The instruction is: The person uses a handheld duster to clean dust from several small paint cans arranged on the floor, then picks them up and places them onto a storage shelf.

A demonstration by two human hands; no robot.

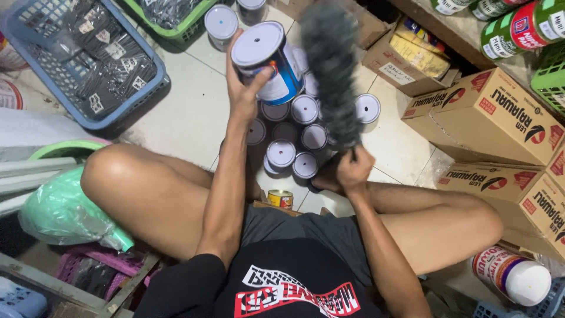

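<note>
Above clustered cans (292, 136), left hand (244, 88) grips paint can (268, 62), right hand (353, 171) duster (332, 70).

Shop stockroom: stacked cartons (491, 115), paint tins (294, 132) on floor, stocked baskets (88, 65).

Pale tiled floor (194, 112), crowded on every side.
Round tins (281, 153) cluster below the left hand (244, 88); a blue basket (35, 70) sits left of it, brown cartons (494, 112) lie right of the right hand (353, 171), a yellow tin (281, 199) nearer the legs.

one duster (331, 70), two baskets (88, 65), four boxes (494, 115)
</note>
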